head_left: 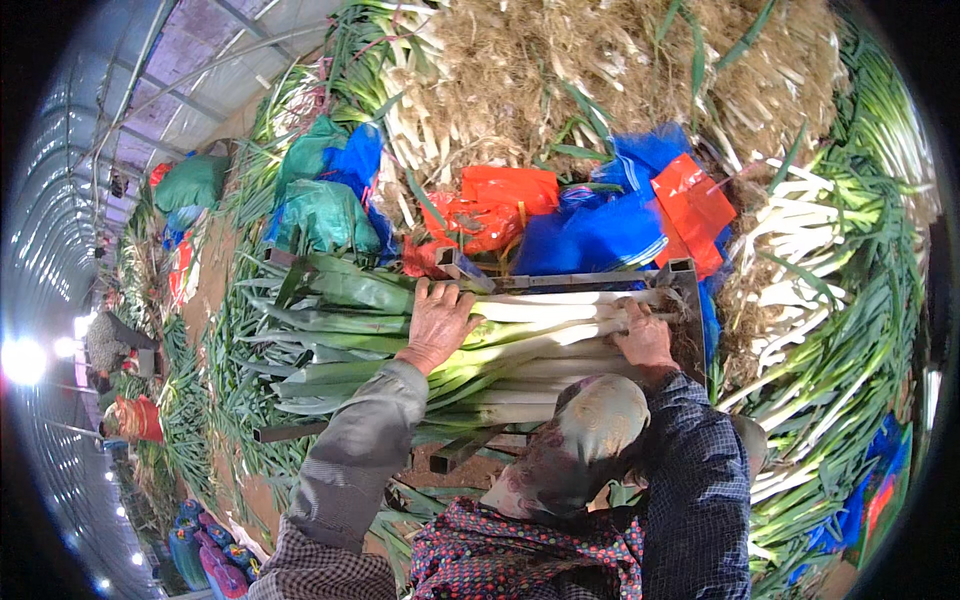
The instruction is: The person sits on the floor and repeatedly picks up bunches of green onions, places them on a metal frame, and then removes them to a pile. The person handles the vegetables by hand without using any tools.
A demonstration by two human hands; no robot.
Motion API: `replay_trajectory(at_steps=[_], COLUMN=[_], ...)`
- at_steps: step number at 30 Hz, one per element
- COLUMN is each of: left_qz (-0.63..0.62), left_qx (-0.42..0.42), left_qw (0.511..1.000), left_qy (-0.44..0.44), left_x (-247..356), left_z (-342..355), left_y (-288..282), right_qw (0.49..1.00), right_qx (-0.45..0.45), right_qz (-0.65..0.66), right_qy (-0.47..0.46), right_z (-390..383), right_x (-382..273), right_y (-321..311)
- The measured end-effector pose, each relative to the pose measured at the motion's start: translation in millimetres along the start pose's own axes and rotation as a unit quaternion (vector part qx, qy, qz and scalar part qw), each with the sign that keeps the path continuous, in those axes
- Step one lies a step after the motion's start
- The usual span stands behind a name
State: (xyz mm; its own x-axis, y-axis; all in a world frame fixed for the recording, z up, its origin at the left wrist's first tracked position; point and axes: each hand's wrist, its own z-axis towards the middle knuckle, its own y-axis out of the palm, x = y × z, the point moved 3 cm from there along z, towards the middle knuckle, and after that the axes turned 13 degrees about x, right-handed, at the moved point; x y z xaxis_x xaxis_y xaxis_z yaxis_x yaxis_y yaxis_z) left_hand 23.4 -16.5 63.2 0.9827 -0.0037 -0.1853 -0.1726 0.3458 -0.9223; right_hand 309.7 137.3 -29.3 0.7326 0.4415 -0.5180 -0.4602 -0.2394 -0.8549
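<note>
While the left fingers (436, 296) lie apart on soft-looking leek leaves (345, 320), the white stems (545, 311) under the right fingers (634, 316), whose grip I cannot tell, likely offer a firmer hold.

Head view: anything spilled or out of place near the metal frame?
Mildly untidy: crumpled red plastic and blue plastic lie jumbled between the metal frame and the leek heap, unstacked. The leeks under both hands look orderly.

Leeks (560, 368) lie on a rack (683, 268), the left hand (438, 325) and right hand (645, 337) on them. Bags (585, 242) lie beyond, a heap (620, 85) behind those, a pile (825, 350) right.
</note>
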Motion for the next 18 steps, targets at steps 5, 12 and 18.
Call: replay_trajectory(at_steps=[5,12,18], left_qz=[-0.042,-0.097,-0.140], left_qx=[-0.056,-0.040,-0.020], left_qw=[0.997,0.991,0.981], left_qy=[-0.032,-0.085,-0.131], left_x=[5.6,8.6,-0.9], left_z=[-9.8,-28.7,-19.5], left_y=[-0.1,14.2,15.9], right_qw=[0.999,0.998,0.999], right_qx=[-0.028,-0.035,-0.030], right_qz=[0.015,0.041,0.030], right_qy=[0.015,0.017,0.013], right_z=[2.8,9.8,12.9], right_x=[-0.8,-0.5,4.3], right_y=[-1.5,-4.1,1.8])
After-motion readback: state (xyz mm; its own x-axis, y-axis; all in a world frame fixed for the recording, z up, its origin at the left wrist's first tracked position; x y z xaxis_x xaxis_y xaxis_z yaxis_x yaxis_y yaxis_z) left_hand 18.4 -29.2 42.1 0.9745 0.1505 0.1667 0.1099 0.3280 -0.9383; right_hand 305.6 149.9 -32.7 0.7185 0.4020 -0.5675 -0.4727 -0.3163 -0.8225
